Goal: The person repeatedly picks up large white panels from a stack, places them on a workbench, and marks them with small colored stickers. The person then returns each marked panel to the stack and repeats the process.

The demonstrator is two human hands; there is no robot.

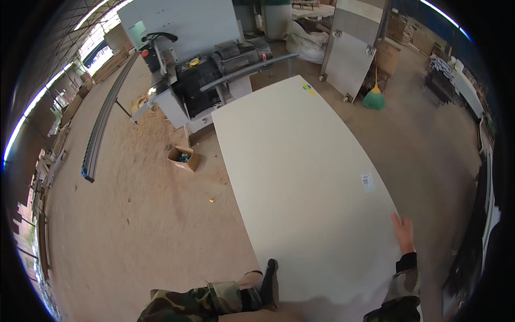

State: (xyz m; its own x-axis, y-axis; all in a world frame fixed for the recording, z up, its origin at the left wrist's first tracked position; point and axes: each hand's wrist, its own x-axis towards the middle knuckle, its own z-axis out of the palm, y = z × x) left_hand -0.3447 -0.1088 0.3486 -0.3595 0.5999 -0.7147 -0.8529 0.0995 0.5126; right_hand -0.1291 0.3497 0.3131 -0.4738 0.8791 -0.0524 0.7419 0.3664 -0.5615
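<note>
A large off-white panel [295,161] stretches away from me at waist level, with a white printed label [367,182] near its right edge and a yellow and blue sticker [308,89] at the far end. My right hand [405,232] grips the panel's right edge, thumb on top and the other fingers mostly hidden beneath. At the near left edge is my left hand [252,279], partly hidden by a narrow black shape [269,282] lying over the panel; whether that is a glove or something else is unclear. The hand appears closed around the edge. Both sleeves are camouflage-patterned.
A grey machine with black motors [230,59] stands beyond the panel's far left. A long metal rail [104,126] extends from it. An open cardboard box [183,159] sits on the sawdust-strewn floor. A green broom [374,99] leans by a wheeled board [348,59].
</note>
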